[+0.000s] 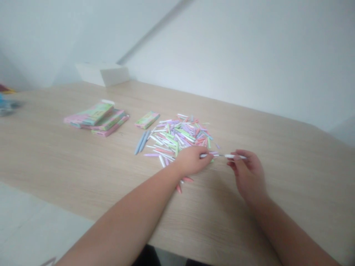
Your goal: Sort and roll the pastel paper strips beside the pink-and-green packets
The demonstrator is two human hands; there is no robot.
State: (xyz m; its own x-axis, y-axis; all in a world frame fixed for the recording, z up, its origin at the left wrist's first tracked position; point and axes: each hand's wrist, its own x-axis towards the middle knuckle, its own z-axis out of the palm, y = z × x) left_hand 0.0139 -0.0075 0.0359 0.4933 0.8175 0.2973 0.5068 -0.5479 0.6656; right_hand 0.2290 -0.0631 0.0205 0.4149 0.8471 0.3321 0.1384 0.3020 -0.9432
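Observation:
Above the front edge of the pile, my left hand (191, 161) is closed on a thin white pen piece (204, 155) with a dark, narrow end pointing right. My right hand (251, 177) pinches a white pen barrel (235, 156) between thumb and fingers. The two pieces lie nearly in one line, ends close together; blur hides whether they touch. Behind and beside my left hand spreads a loose pile of pen parts (181, 136) in white, purple, green and coral. A few coral pieces (179, 188) show below my left wrist.
Two blue-grey pens (142, 142) lie side by side left of the pile. Beyond them are a single flat printed box (147, 120) and a stack of similar boxes (97, 117). A white box (104, 74) stands by the wall. The wooden table's (299, 162) near edge runs below my arms.

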